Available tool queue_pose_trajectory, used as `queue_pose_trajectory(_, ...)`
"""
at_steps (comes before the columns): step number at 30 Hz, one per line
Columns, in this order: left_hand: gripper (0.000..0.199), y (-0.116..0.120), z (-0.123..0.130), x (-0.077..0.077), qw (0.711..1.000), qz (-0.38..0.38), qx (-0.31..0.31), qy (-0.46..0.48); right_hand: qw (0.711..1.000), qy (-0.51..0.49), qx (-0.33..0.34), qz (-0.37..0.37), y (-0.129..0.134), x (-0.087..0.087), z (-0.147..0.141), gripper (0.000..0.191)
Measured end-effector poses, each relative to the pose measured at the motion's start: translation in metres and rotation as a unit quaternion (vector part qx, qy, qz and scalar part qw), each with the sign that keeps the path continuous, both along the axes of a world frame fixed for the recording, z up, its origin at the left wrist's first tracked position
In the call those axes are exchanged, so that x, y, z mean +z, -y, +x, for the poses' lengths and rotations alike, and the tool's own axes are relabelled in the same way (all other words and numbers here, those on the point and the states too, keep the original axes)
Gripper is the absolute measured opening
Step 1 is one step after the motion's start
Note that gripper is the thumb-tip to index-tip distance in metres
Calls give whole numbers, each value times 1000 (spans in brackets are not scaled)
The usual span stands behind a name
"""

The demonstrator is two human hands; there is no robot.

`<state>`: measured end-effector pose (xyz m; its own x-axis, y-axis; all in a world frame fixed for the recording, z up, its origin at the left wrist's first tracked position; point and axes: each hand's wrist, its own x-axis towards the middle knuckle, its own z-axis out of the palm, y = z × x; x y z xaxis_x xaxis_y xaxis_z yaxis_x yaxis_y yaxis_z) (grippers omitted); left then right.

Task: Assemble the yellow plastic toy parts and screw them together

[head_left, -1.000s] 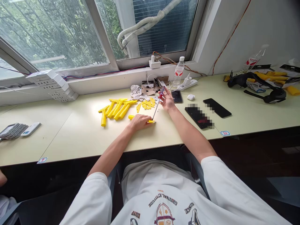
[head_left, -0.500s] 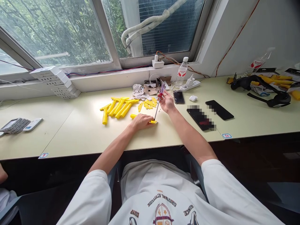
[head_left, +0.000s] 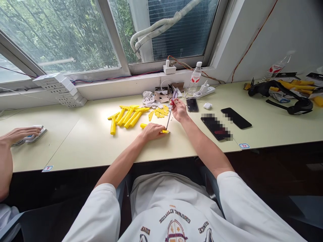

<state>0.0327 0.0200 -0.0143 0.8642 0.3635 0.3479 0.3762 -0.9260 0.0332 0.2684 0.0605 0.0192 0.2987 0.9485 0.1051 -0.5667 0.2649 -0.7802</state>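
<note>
Near the desk edge [head_left: 101, 162], the left hand [head_left: 151, 131] presses a yellow part [head_left: 143, 125] (right hand [head_left: 179, 111] pinches a screwdriver [head_left: 174, 99]).

A loose white cotton T-shirt [head_left: 174, 198] fills the view at six o'clock, its wide short sleeves [head_left: 97, 215] ending above bare forearms [head_left: 118, 164]; dark curved lettering [head_left: 174, 219] arcs over a maroon-and-gold crest [head_left: 176, 232] on the chest.

Three smartphones [head_left: 216, 126], two plastic water bottles [head_left: 195, 78], one screwdriver [head_left: 173, 99]
</note>
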Motion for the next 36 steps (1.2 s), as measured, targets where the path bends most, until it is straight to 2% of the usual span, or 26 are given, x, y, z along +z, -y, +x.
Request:
queue_pose_trajectory(4, 31, -1, -1, -2, 1000, 2, 2, 1, 1000, 9, 14, 11, 0, -1, 1, 26)
queue_pose_trajectory(12, 32, -2, -2, -3, 1000, 15, 21, -4, 998, -41, 31, 18, 0, -3, 3, 24)
queue_pose_trajectory(25, 37, 1, -1, -1, 999, 15, 48, -17, 996, -78, 40, -7, -3, -8, 4, 6)
queue_pose_trajectory(30, 37, 3, -1, 1, 998, 14, 52, -31, 999, -35, 14, -5, -6, -11, 2, 22)
queue_pose_trajectory(36, 36, 4, -1, 3, 998, 9, 53, -35, 1000, -16, 22, 4, -8, -12, 3, 14)
